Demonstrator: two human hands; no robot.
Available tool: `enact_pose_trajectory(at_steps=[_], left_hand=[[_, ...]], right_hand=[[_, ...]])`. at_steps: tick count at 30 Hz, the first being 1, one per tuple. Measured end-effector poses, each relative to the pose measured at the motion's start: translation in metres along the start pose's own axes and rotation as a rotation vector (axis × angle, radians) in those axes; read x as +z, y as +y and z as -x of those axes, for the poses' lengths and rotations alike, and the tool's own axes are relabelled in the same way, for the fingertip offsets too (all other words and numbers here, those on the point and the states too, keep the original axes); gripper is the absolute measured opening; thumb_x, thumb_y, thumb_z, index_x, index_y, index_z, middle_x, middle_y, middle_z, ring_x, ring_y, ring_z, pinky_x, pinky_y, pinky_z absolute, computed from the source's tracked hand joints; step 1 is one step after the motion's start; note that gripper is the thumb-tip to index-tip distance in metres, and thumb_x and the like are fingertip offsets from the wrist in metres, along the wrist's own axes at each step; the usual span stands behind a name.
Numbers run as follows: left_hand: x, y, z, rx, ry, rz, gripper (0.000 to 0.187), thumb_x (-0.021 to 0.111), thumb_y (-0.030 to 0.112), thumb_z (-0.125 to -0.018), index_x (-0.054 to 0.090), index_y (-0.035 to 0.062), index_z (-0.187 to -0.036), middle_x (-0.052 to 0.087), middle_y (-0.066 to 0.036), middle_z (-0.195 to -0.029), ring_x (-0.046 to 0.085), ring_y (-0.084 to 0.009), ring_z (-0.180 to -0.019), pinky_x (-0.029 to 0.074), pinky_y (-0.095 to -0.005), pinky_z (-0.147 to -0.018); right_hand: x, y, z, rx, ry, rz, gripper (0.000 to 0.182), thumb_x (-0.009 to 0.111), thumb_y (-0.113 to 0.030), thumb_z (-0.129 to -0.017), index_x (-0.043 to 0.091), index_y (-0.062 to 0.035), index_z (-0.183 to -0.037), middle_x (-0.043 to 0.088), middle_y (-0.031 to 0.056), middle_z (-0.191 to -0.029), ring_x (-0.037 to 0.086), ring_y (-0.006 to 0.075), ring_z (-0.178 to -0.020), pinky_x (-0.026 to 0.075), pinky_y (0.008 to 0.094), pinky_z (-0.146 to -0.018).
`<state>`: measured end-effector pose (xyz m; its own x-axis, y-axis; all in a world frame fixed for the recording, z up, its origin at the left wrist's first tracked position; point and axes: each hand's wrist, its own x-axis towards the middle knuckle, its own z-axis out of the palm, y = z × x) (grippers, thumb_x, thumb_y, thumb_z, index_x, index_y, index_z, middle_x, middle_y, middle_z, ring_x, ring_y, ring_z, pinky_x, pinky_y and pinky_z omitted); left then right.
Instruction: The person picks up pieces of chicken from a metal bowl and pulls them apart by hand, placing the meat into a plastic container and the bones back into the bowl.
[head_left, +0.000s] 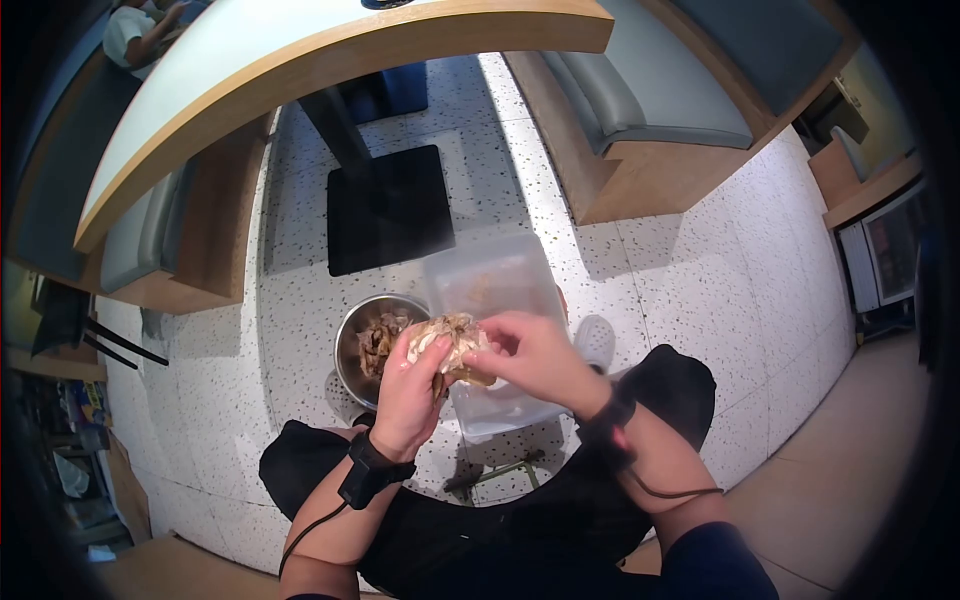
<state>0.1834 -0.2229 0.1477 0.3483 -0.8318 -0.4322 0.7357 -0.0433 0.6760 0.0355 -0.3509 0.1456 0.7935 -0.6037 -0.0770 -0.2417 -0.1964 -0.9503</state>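
Over the containers I hold a torn brown-and-white piece of what looks like cooked chicken (pixel 455 330). My left hand (pixel 410 385) is wrapped round its left side, thumb across the front. The bent fingers of my right hand (pixel 530 355) pinch its right edge. Below and to the left stands a round metal bowl (pixel 345 350) with brown pieces (pixel 378 340) in it. Under my hands is a translucent plastic bin (pixel 535 265), with a few light brown scraps on its inner wall. My hands and forearms cover part of the bin.
A table (pixel 330 45) with a wooden edge stands ahead, its black base plate (pixel 390 210) on the speckled floor. Padded benches (pixel 660 100) flank it. My grey shoe (pixel 595 340) is right of the bin. Another person (pixel 135 38) sits at far upper left.
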Motion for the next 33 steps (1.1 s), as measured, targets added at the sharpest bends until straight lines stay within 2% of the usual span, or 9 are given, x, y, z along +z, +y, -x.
enact_pose_trajectory(at_steps=[3,5,7,9,11,15,17,26,33], left_hand=[[0.002,-0.003,-0.001,0.022,0.029,-0.08,0.029,0.06,0.011,-0.105,0.052,0.0013,-0.131,0.066,-0.01,-0.121,0.069,-0.0164,-0.106,0.058,-0.0293,-0.089],[0.005,-0.005,-0.001,0.047,0.04,-0.123,0.025,0.06,0.016,-0.104,0.057,0.0064,-0.127,0.068,-0.003,-0.114,0.067,-0.0095,-0.096,0.054,-0.0222,-0.073],[0.008,-0.005,-0.001,0.047,0.061,-0.15,0.025,0.061,0.017,-0.104,0.057,0.0067,-0.127,0.068,-0.003,-0.113,0.067,-0.0091,-0.095,0.054,-0.0221,-0.073],[0.007,-0.007,-0.001,0.048,0.082,-0.176,0.024,0.061,0.017,-0.104,0.058,0.0071,-0.126,0.068,-0.002,-0.112,0.067,-0.0086,-0.095,0.053,-0.0219,-0.073],[0.003,-0.012,-0.003,0.052,0.086,-0.177,0.027,0.062,0.015,-0.104,0.054,0.0039,-0.128,0.068,-0.006,-0.115,0.067,-0.0111,-0.1,0.057,-0.0255,-0.084],[0.002,-0.012,-0.003,0.049,0.106,-0.195,0.025,0.061,0.017,-0.105,0.057,0.0064,-0.126,0.067,-0.004,-0.115,0.067,-0.0112,-0.098,0.057,-0.026,-0.081],[0.006,-0.015,-0.003,0.077,0.088,-0.134,0.029,0.062,0.014,-0.104,0.053,0.0011,-0.129,0.066,-0.008,-0.116,0.066,-0.0128,-0.1,0.057,-0.0286,-0.087],[0.005,-0.016,0.001,0.098,0.074,-0.142,0.026,0.061,0.011,-0.103,0.055,-0.0014,-0.125,0.067,-0.01,-0.116,0.067,-0.0144,-0.101,0.056,-0.0299,-0.09],[-0.002,-0.016,-0.002,0.097,0.083,-0.111,0.024,0.061,0.009,-0.103,0.056,-0.0004,-0.124,0.068,-0.01,-0.115,0.068,-0.0145,-0.101,0.056,-0.0296,-0.09]], right_hand=[[0.003,0.004,0.0,-0.114,0.047,0.148,0.027,0.078,-0.02,-0.09,0.074,0.0022,-0.105,0.07,0.0113,-0.087,0.067,0.0188,-0.074,0.053,0.0324,-0.067],[0.005,0.003,0.0,-0.171,0.069,0.181,0.024,0.077,-0.018,-0.089,0.073,0.0016,-0.103,0.069,0.0143,-0.086,0.067,0.0241,-0.072,0.053,0.0347,-0.066],[0.007,0.002,0.0,-0.208,0.097,0.267,0.02,0.075,-0.018,-0.089,0.071,0.001,-0.094,0.066,0.0179,-0.082,0.064,0.0356,-0.07,0.052,0.041,-0.065],[0.008,0.0,-0.001,-0.207,0.098,0.347,0.021,0.072,-0.02,-0.091,0.07,0.0009,-0.092,0.066,0.0182,-0.083,0.066,0.0367,-0.075,0.053,0.0437,-0.069],[0.009,-0.001,-0.001,-0.207,0.098,0.427,0.023,0.069,-0.022,-0.092,0.068,0.0008,-0.089,0.066,0.0186,-0.083,0.067,0.0378,-0.079,0.054,0.0464,-0.073],[0.01,-0.001,-0.003,-0.287,0.087,0.416,0.022,0.067,-0.02,-0.091,0.067,0.0017,-0.094,0.067,0.0192,-0.087,0.067,0.039,-0.08,0.055,0.0469,-0.072],[0.012,0.002,-0.005,-0.293,0.1,0.436,0.023,0.067,-0.02,-0.091,0.065,0.0021,-0.094,0.067,0.0194,-0.089,0.067,0.0392,-0.08,0.055,0.0472,-0.072],[0.007,0.014,-0.006,-0.312,0.052,0.493,0.018,0.066,-0.017,-0.09,0.063,0.0005,-0.091,0.063,0.0198,-0.085,0.063,0.0414,-0.075,0.052,0.0491,-0.069],[0.004,-0.002,-0.005,-0.338,-0.035,0.396,0.02,0.062,-0.018,-0.095,0.061,0.0026,-0.092,0.063,0.022,-0.087,0.064,0.0424,-0.082,0.052,0.0496,-0.075]])
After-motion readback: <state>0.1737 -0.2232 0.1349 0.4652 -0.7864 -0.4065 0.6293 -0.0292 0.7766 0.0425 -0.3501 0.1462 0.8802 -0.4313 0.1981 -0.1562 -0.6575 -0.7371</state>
